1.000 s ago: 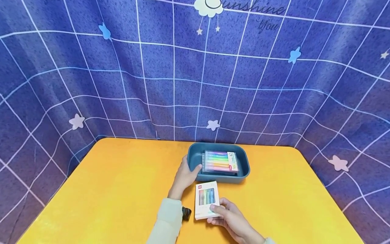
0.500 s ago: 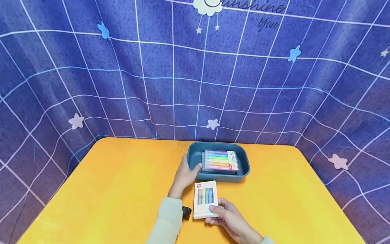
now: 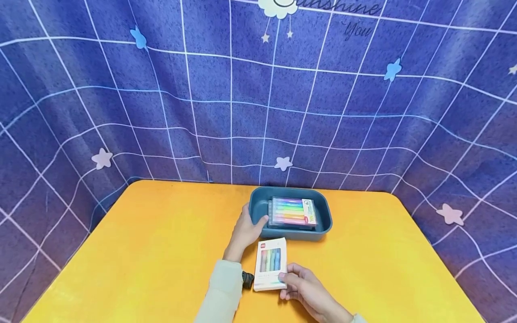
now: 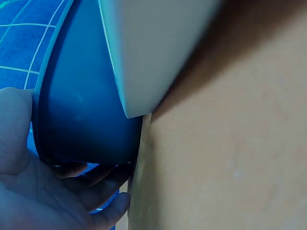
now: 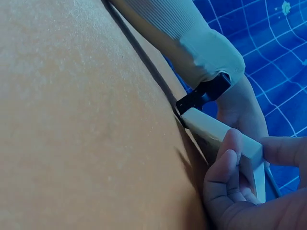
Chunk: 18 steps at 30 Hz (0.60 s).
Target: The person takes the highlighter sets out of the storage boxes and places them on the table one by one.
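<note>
My left hand grips the left end of a dark blue plastic bin, the thumb over its rim. In the left wrist view, the fingers of this hand curve under the bin's outer wall. Inside the bin lies a clear pack of rainbow-coloured pens, with another flat case partly hidden below it. My right hand pinches the lower right corner of a white box of coloured pens, thumb on its front. This box is tilted just in front of the bin; the right wrist view shows its white edge.
A yellow table spreads to both sides. Behind it hangs a blue grid-patterned curtain with stars, close to the bin's far side. A black wrist device on my left wrist sits close beside the white box.
The white box has shifted slightly left and tilts a little more, and the right hand's fingers have slid toward its edge. My left hand and the bin stay in place.
</note>
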Each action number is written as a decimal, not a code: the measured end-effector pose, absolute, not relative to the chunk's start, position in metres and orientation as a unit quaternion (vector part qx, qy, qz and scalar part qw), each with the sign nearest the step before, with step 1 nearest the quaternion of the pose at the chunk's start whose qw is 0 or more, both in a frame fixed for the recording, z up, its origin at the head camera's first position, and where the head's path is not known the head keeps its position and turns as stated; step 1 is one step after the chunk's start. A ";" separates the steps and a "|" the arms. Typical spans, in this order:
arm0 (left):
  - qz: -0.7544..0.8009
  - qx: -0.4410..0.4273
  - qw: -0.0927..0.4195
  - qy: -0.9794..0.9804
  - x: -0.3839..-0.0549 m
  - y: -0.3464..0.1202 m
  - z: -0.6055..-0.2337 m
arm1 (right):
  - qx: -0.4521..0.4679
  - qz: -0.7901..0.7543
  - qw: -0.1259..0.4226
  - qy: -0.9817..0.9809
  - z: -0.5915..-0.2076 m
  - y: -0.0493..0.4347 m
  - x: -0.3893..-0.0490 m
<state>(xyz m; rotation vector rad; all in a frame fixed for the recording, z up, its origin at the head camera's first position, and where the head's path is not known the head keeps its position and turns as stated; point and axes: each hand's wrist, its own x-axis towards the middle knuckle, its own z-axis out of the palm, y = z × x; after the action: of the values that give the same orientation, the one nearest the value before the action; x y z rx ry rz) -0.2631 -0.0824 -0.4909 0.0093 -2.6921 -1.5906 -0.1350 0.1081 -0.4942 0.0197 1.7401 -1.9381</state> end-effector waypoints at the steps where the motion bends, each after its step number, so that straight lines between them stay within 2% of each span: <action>1: -0.509 0.003 0.008 -0.861 -0.263 -0.082 -0.491 | 0.005 -0.717 0.266 0.644 -0.494 0.109 -0.135; 18: -0.514 -0.001 0.005 -0.858 -0.262 -0.083 -0.486 | -0.003 -0.718 0.246 0.650 -0.498 0.112 -0.135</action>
<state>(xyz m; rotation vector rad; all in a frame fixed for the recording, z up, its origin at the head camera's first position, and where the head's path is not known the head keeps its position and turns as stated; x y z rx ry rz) -0.2617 -0.0825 -0.4858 -0.0020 -2.6864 -1.6105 -0.1353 0.1119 -0.4976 -0.0082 1.7741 -1.9597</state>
